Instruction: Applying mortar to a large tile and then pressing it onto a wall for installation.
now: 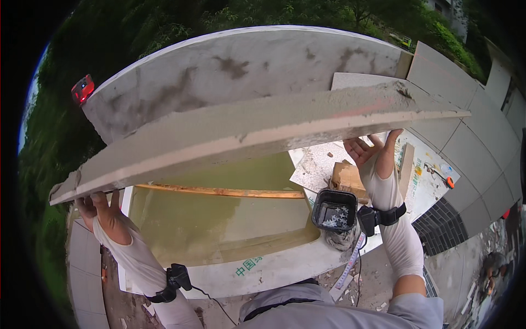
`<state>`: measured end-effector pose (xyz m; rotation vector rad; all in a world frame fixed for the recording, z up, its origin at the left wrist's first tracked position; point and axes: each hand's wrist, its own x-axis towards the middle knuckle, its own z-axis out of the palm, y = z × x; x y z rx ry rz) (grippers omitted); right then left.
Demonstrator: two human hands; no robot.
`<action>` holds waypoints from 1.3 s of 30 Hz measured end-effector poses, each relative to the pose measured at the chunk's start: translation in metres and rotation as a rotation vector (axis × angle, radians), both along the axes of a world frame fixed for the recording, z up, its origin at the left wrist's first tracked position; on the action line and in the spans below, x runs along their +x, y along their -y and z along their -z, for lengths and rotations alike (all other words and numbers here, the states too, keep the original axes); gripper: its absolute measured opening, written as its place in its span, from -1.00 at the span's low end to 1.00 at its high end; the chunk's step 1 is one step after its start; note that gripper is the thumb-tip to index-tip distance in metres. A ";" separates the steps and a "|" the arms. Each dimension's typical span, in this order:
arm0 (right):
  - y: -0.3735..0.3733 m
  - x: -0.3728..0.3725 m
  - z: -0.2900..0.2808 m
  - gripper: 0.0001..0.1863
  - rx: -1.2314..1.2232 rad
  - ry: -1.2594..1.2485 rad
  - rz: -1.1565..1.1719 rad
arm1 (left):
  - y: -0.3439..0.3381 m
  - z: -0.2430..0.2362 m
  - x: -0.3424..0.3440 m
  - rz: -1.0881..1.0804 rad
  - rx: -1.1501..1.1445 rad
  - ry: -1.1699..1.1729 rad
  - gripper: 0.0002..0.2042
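Both hands are spread wide apart under a long stone slab (257, 129), held up edge-on at head height. The left hand (101, 211) grips its lower left end; the right hand (372, 151) props the right end with an open palm — fingers partly hidden. The slab's top face carries grey mortar, it seems. This looks like the carrying step, above a water-filled basin (219, 219) — next comes turning it level, steadily.
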<state>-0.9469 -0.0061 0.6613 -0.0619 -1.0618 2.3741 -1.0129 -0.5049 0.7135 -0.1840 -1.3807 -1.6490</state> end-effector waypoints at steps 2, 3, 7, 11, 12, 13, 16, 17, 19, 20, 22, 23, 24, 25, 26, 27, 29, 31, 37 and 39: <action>0.000 -0.023 -0.008 0.45 0.051 0.050 -0.007 | 0.011 -0.008 -0.020 0.031 0.007 0.034 -0.25; -0.005 -0.032 -0.009 0.45 0.035 0.070 0.003 | 0.004 -0.010 -0.032 0.026 -0.004 0.052 -0.23; -0.019 -0.068 -0.017 0.49 0.043 0.151 0.045 | -0.028 -0.025 -0.073 -0.048 -0.011 0.148 -0.09; -0.031 -0.122 -0.001 0.47 0.013 0.212 0.027 | -0.038 -0.030 -0.116 -0.086 -0.036 0.158 0.01; -0.034 -0.134 0.003 0.47 0.014 0.207 0.028 | -0.043 -0.027 -0.131 -0.067 -0.046 0.136 0.02; -0.038 -0.147 0.007 0.48 -0.006 0.244 0.050 | -0.042 -0.019 -0.149 -0.061 -0.069 0.103 0.06; -0.051 -0.187 0.019 0.52 -0.033 0.298 0.065 | -0.053 0.001 -0.199 -0.151 -0.093 0.097 0.13; -0.057 -0.197 0.022 0.52 -0.029 0.308 0.085 | -0.057 0.007 -0.212 -0.195 -0.109 0.120 0.18; -0.083 -0.216 0.036 0.55 0.000 0.336 0.115 | -0.090 0.024 -0.239 -0.205 -0.103 0.154 0.23; -0.088 -0.227 0.041 0.55 -0.007 0.328 0.079 | -0.102 0.022 -0.242 -0.202 -0.088 0.148 0.25; -0.108 -0.250 0.052 0.42 -0.032 0.369 0.121 | -0.125 0.036 -0.264 -0.296 -0.114 0.301 0.25; -0.110 -0.261 0.055 0.49 0.016 0.377 0.115 | -0.129 0.048 -0.281 -0.267 -0.093 0.278 0.26; -0.110 -0.267 0.062 0.55 0.063 0.391 0.103 | -0.128 0.057 -0.290 -0.244 -0.075 0.260 0.27; -0.124 -0.274 0.073 0.55 0.055 0.410 0.117 | -0.147 0.057 -0.287 -0.194 -0.063 0.328 0.28; -0.138 -0.280 0.083 0.54 0.051 0.426 0.129 | -0.167 0.054 -0.283 -0.145 -0.047 0.391 0.30; -0.138 -0.286 0.091 0.53 0.030 0.434 0.128 | -0.168 0.059 -0.288 -0.189 -0.055 0.470 0.30; -0.146 -0.297 0.108 0.51 0.064 0.443 0.107 | -0.171 0.080 -0.305 -0.215 -0.059 0.502 0.31; -0.184 -0.305 0.137 0.52 -0.014 0.498 0.152 | -0.185 0.087 -0.311 -0.102 -0.032 0.543 0.31; -0.181 -0.299 0.149 0.51 -0.027 0.546 0.235 | -0.202 0.116 -0.339 -0.011 -0.032 0.576 0.37; -0.191 -0.299 0.148 0.49 -0.043 0.552 0.240 | -0.207 0.118 -0.346 0.005 -0.014 0.570 0.33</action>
